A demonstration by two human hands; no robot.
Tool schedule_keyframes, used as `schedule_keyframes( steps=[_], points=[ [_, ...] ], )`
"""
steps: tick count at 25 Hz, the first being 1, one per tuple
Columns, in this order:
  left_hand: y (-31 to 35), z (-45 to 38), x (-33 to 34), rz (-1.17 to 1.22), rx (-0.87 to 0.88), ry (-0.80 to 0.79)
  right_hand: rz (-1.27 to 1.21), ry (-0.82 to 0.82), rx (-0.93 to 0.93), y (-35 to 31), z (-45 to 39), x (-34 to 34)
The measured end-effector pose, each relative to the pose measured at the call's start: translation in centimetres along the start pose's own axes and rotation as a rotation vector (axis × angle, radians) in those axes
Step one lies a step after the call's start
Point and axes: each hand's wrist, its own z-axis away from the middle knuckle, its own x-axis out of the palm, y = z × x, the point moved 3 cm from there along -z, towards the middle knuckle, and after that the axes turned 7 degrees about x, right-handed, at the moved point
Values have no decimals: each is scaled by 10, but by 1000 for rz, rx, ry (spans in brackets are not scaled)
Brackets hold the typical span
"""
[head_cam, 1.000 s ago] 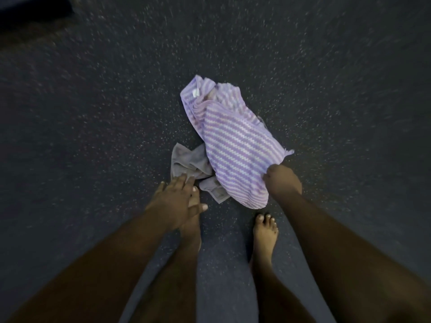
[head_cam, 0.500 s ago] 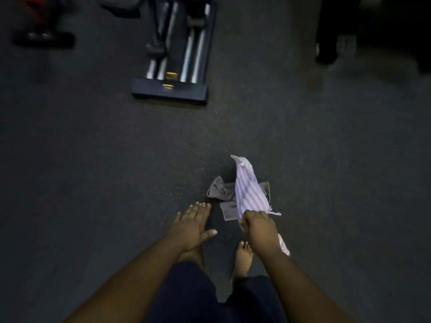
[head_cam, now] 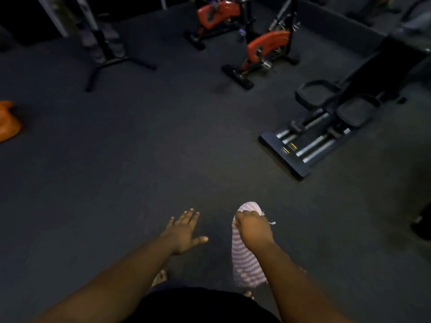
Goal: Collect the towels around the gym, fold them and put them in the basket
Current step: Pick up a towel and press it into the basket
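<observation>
A purple striped towel [head_cam: 245,259] is gripped near its top edge by the right hand [head_cam: 253,229], whose fingers are curled round a bunch of the cloth; the rest is left hanging down in front of the legs, clear of the dark gym floor [head_cam: 140,159]. The left hand [head_cam: 185,230] is held flat with fingers spread, and nothing is held in it. No basket can be seen in this view. The step in hand is judged to be the carrying off of a collected towel. It would be done well if the loose lower end were gathered up by the free hand, so that it is not trodden on or dragged. An orange object [head_cam: 8,121] lies at the floor's left edge; whether it is a towel cannot be told. The exercise bikes [head_cam: 263,54] and the bench machine [head_cam: 326,127] towards the far right should be passed at a distance.
</observation>
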Motion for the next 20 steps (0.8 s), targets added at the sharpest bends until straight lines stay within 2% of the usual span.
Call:
schedule_keyframes(
  steps=[4, 9, 13, 16, 20],
  points=[
    [-116, 63, -16, 117, -99, 157, 195, 7, -153, -127, -47, -14],
    [-272, 143, -35, 207, -269, 247, 151, -3, -133, -290, -98, -26],
    [-387, 209, -41, 317, -418, 309, -52, 60, -222, -419, -128, -35],
    [-452, 240, -45, 373, -506, 350, -107, -15, -247, -504, -158, -41],
    [-531, 264, -63, 438, -608, 391, -466, -76, -329, -616, -205, -39]
  ],
)
